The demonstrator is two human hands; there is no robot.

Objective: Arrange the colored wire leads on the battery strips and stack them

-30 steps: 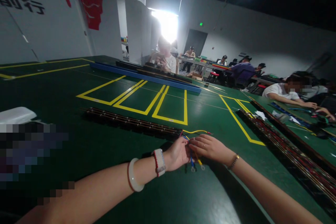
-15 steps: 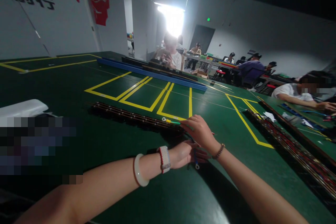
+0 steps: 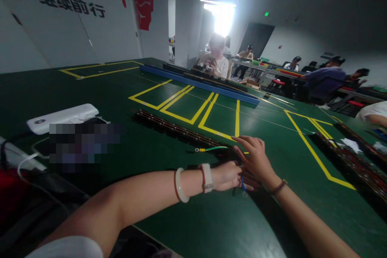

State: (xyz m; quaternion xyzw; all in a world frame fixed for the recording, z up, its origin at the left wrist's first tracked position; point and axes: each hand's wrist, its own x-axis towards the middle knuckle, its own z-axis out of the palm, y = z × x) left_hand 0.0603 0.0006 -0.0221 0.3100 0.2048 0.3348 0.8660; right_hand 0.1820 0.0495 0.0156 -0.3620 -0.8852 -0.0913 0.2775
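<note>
Head view: the right hand [image 3: 256, 157] spreads its fingers over the left hand [image 3: 226, 175], whose grip on a blue ring-terminal wire [image 3: 243, 183] cannot be told. Left of them, a green ring-terminal wire [image 3: 213, 148] sits by the dark wiring strip's [image 3: 181, 130] right end.
</note>
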